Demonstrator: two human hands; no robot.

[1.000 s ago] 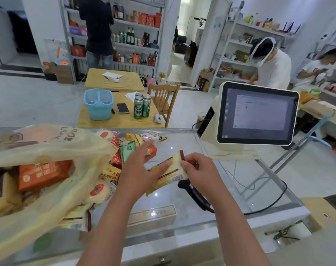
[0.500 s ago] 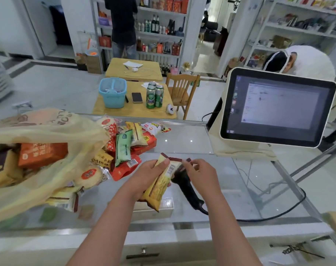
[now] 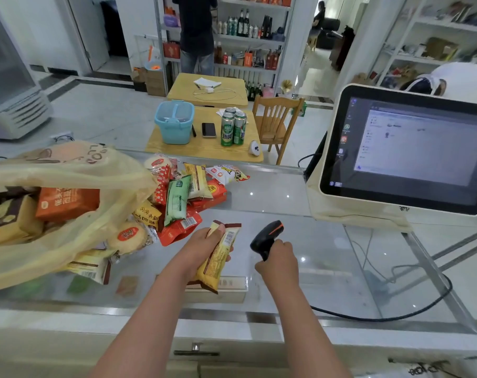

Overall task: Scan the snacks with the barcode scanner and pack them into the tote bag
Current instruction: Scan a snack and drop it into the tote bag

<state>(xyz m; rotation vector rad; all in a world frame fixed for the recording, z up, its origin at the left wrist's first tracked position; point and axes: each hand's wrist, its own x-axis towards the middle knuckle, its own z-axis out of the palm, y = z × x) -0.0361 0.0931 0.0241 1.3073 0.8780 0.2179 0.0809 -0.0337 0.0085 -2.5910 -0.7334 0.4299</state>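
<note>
Over the near edge of a glass-topped counter (image 3: pixel 300 200), the person's left hand (image 3: pixel 204 249) grips a long yellow snack packet (image 3: pixel 218 260) with brown ends. The thumb lies across the packet's upper part, and a white barcode label (image 3: pixel 229 238) faces up. Just to its right, not touching the packet, the right hand (image 3: pixel 279 264) is curled round the handle of a black barcode scanner (image 3: pixel 267 236) with an orange band, whose head rises above the fist. A black cable (image 3: pixel 395 316) loops from the scanner across the glass to the right.

Behind the left hand, a loose pile of wrapped snacks (image 3: pixel 185 197) in green, red, yellow and white lies on the glass. Left of the pile, a pale yellow translucent tote bag (image 3: pixel 68 170) slumps on the counter, its opening toward the pile. An orange carton (image 3: pixel 66 203) and a brown-and-tan box (image 3: pixel 11 216) show inside it. At the far right stands a lit, white-framed touchscreen monitor (image 3: pixel 406 148).
</note>
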